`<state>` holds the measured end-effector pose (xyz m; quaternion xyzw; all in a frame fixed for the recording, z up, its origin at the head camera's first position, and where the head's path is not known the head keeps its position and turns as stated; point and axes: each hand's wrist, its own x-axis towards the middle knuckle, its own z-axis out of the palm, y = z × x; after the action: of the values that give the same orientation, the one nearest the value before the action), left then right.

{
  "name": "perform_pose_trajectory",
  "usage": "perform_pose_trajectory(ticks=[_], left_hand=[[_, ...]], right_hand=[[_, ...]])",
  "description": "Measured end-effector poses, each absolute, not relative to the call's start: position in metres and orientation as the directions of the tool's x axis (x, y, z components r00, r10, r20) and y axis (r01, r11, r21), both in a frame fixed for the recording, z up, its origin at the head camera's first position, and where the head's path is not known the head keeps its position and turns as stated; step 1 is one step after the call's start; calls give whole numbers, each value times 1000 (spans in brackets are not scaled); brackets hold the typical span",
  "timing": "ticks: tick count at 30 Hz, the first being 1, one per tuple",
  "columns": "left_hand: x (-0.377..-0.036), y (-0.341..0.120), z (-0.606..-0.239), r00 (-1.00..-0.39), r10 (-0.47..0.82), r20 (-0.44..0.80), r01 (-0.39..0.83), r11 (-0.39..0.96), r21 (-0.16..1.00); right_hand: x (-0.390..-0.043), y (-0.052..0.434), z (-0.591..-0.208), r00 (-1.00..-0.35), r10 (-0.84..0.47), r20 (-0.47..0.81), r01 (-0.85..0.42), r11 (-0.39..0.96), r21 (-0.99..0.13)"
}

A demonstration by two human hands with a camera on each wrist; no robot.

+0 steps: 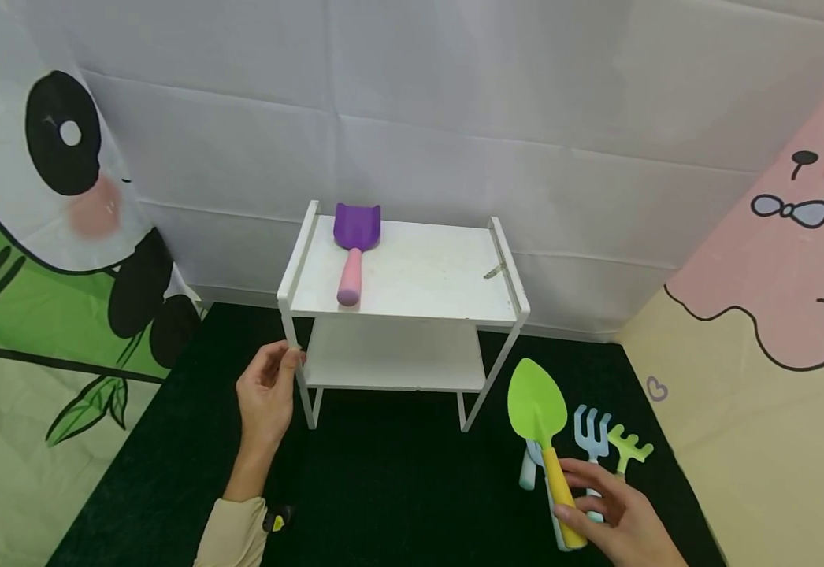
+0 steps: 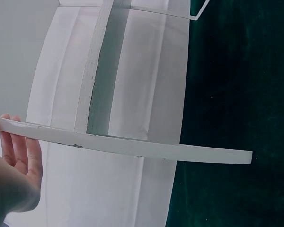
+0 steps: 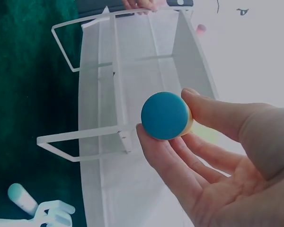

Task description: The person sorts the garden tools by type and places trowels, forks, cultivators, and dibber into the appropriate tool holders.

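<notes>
Green trowel (image 1: 538, 409): lime pointed blade, yellow handle with blue end cap (image 3: 164, 115), held by right hand (image 1: 621, 520) at about 4 o'clock from the rack, blade tip toward 11 o'clock. White two-tier rack (image 1: 412, 315) stands upright on the dark mat; left hand (image 1: 266, 394) grips its front-left leg at 8 o'clock.

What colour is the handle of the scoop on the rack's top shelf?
Pink, on the purple scoop lying on the white rack. Clearest in the head view.

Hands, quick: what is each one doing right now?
Left hand: fingers curled on the white shelf's front leg.
Right hand: holds the green trowel by its yellow handle.
</notes>
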<state>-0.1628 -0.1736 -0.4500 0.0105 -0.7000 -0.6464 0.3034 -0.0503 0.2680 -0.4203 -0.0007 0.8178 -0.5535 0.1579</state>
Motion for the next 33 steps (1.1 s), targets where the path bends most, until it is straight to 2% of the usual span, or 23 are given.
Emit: perform_pose_trajectory(ticks=[3,7,16,33], left_hand=[[-162,-173,-448,-818,-406,408,375,161,913],[-170,-178,-464,-818,-407,405,376,154,914],[-171,-180,-467,-817,-399,417,389,152,909],[-170,-179,-466,-814,-395,426,406,140,903]], right_hand=[[-52,266,-416,-949,-215,-231,134,389,-911],[-55,262,-410,-946,-250,-205,89,407,-909],[-61,246,-395,-953,-242,-181,51,464,-885],[-75,224,-379,-926,-378,-11,-142,375,-916]])
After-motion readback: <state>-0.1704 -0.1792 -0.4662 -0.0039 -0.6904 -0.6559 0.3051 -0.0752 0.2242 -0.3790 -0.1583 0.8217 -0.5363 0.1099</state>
